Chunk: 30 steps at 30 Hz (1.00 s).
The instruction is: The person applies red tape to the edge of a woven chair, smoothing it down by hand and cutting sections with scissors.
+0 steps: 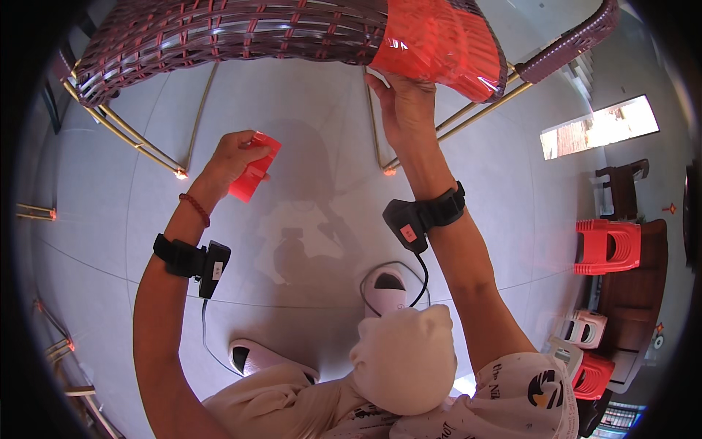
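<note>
A dark woven chair with gold-coloured metal legs spans the top of the view. Glossy red film covers its right end. My left hand grips a separate folded piece of red film below the weave, apart from the chair. My right hand is raised to the lower edge of the film-covered end, fingers curled at it; the fingertips are partly hidden. Black strapped devices with cables sit on both forearms.
My slippered feet rest on grey tiles below, beside a white rounded object. Red stools, pink and white stools and dark wooden furniture stand at the right. More gold-coloured legs show at the left.
</note>
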Each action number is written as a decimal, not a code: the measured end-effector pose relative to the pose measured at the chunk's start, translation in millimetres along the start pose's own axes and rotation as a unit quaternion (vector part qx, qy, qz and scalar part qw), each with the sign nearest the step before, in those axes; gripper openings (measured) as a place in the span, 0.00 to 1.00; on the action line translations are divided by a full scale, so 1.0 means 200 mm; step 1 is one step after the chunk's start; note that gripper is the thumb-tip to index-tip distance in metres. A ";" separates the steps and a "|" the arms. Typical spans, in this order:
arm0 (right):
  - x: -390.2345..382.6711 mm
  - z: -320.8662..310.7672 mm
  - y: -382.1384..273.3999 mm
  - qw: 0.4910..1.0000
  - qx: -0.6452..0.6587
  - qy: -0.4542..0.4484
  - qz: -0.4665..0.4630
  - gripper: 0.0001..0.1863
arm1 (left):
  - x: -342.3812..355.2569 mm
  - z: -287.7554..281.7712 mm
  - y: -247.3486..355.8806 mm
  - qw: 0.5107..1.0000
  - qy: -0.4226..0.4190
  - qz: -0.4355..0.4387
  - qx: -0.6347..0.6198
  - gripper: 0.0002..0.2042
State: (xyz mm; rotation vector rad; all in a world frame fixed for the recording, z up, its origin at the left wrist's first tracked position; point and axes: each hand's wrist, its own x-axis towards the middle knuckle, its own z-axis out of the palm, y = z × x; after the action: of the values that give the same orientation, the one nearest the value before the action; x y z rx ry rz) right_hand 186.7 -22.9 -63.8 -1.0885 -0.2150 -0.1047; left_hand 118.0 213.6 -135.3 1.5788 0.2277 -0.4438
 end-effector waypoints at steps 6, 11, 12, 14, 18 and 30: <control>0.01 0.05 0.01 0.989 0.146 -0.008 -0.001 0.12 | 0.00 0.02 0.00 1.000 -0.004 0.005 -0.017 0.09; 0.02 0.08 0.00 0.974 0.222 -0.018 0.042 0.14 | -0.04 0.05 0.03 1.000 0.012 -0.003 -0.005 0.08; 0.02 0.07 0.01 0.974 0.223 -0.019 0.038 0.14 | -0.03 0.04 0.02 1.000 0.008 -0.005 -0.013 0.08; 0.03 0.04 0.04 0.957 0.275 -0.035 0.081 0.15 | -0.01 0.04 0.02 1.000 0.008 -0.010 -0.012 0.08; 0.00 0.03 0.07 0.939 0.314 -0.047 0.132 0.13 | -0.03 0.05 0.03 0.999 0.024 -0.023 -0.001 0.07; 0.02 0.18 -0.11 0.816 0.549 0.020 0.179 0.20 | -0.08 0.05 0.07 1.000 0.018 -0.018 -0.016 0.07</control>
State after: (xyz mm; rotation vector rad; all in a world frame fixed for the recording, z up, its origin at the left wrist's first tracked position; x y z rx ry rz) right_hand 181.2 -0.3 -28.5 0.0545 -0.0016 0.3146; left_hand 108.8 204.9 -116.0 1.5545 0.2890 -0.4372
